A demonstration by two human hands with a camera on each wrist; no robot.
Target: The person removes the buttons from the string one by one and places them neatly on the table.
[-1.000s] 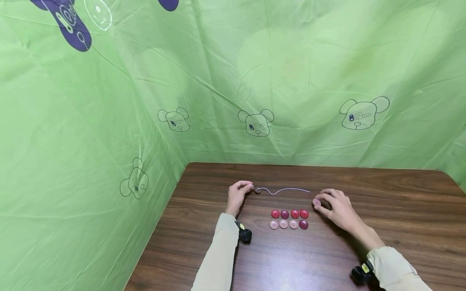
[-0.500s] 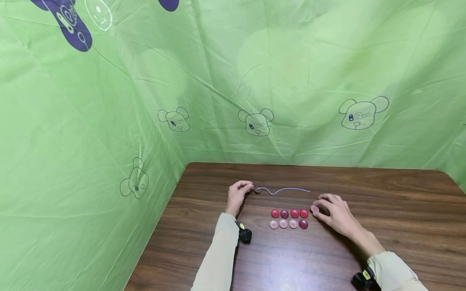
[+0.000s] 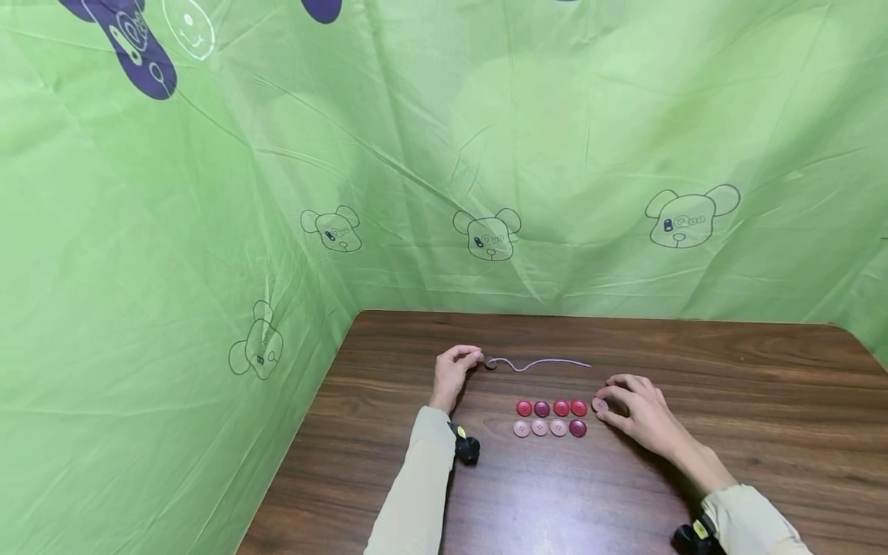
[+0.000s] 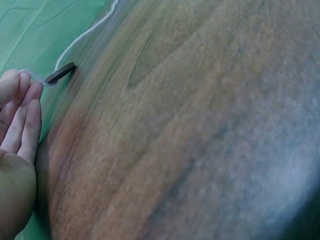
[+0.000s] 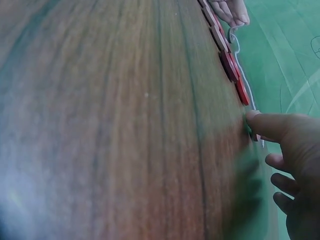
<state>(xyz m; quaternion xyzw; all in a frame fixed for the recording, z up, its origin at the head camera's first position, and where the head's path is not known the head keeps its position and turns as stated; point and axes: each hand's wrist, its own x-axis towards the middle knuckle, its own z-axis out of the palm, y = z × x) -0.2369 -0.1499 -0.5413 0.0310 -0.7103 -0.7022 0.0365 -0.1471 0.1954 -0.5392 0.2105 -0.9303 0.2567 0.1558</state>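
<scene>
In the head view my left hand [image 3: 451,378] pinches one end of a thin pale purple string [image 3: 551,360] between thumb and fingertips. A dark disc, probably a button [image 4: 60,73], hangs on the string just beyond those fingertips in the left wrist view. My right hand [image 3: 645,415] holds a pink button [image 3: 600,405] between thumb and finger, low at the right end of the upper button row. That row has red buttons [image 3: 560,408] and a dark purple button [image 3: 542,409]. Below it lie pink buttons [image 3: 539,428] and a dark purple button [image 3: 578,428].
The brown wooden table [image 3: 763,401] reaches to a green curtain [image 3: 555,154] behind and at the left. Past the rows, the string's loose end runs toward the right. A black wrist camera [image 3: 468,450] is strapped to each arm.
My right hand has moved toward me and slightly left with the pink button, down to the level of the upper row. The left hand and the string have stayed put.
</scene>
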